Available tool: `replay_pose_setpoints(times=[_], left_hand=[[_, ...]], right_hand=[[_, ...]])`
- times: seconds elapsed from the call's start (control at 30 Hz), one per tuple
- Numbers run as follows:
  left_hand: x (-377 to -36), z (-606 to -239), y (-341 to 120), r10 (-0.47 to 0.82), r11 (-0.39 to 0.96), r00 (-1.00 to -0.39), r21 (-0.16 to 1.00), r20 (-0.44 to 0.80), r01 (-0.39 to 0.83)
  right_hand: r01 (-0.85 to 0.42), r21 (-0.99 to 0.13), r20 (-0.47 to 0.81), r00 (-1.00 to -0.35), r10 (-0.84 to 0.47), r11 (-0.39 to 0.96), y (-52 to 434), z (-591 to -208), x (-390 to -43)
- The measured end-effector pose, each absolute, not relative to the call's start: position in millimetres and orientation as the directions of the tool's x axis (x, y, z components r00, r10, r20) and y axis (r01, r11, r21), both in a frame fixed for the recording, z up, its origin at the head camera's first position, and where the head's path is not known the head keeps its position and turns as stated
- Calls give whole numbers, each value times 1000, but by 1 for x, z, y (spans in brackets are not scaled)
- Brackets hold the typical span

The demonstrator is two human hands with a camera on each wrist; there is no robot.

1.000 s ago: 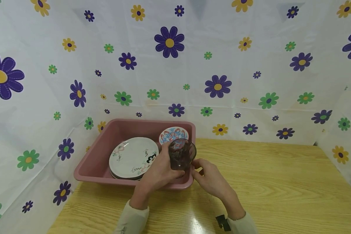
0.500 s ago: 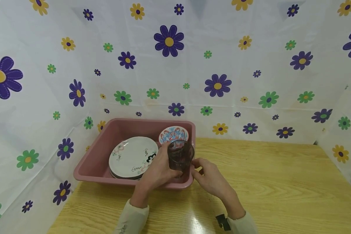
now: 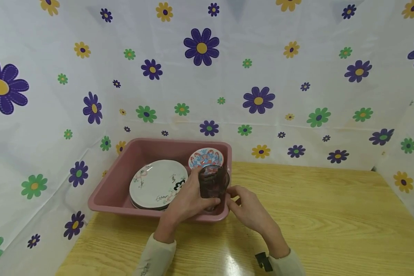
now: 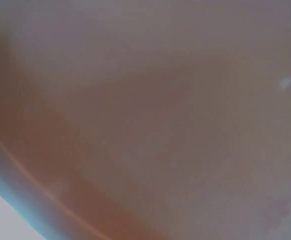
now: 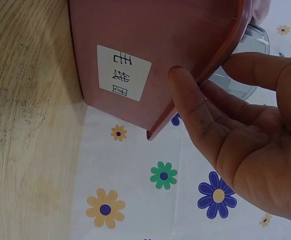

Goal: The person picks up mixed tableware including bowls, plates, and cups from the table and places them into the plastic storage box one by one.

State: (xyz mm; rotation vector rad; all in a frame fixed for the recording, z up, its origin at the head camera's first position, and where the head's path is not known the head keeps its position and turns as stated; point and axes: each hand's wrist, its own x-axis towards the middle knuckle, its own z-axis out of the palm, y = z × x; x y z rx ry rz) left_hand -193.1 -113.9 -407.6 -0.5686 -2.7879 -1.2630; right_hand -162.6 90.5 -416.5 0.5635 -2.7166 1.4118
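A pink plastic tub (image 3: 107,197) stands at the table's back left. My left hand (image 3: 188,201) grips a dark tinted glass (image 3: 212,183) and holds it upright inside the tub's front right corner. My right hand (image 3: 246,209) is at that same corner. Its thumb (image 5: 188,107) lies against the outside of the tub's rim (image 5: 220,55) and its fingers (image 5: 265,67) reach over the rim, pinching it. The left wrist view is a pinkish blur.
Inside the tub lie a stack of white printed plates (image 3: 158,184) and a small patterned bowl (image 3: 206,157). A white label (image 5: 123,72) is stuck on the tub's outer wall. Flowered sheeting (image 3: 296,76) walls in the wooden table (image 3: 331,222) at the back and sides.
The glass has turned from tilted to upright and sunk a little lower into the tub's corner. My right hand has stayed at the rim.
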Motion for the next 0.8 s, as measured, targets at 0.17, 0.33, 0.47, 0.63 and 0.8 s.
replay_pose_setpoints(times=[0.17, 0.33, 0.47, 0.63, 0.8], left_hand=[[-193, -409, -113, 302, 624, -938, 708, 171, 331], [-194, -412, -112, 287, 642, -942, 696, 172, 323], [-195, -413, -111, 260, 640, -954, 713, 149, 286], [-195, -414, -112, 224, 632, -966, 736, 128, 244], [-197, -416, -114, 201, 642, -973, 736, 109, 215]], right_hand=[[-322, -789, 182, -936, -302, 523, 91, -417, -163], [-319, -794, 181, -937, -300, 518, 91, -417, -163], [-318, -789, 181, -938, -295, 526, 90, -417, -162], [-317, -787, 179, -938, -296, 530, 90, -416, -162], [-316, -791, 177, -938, -298, 525, 90, -417, -163]])
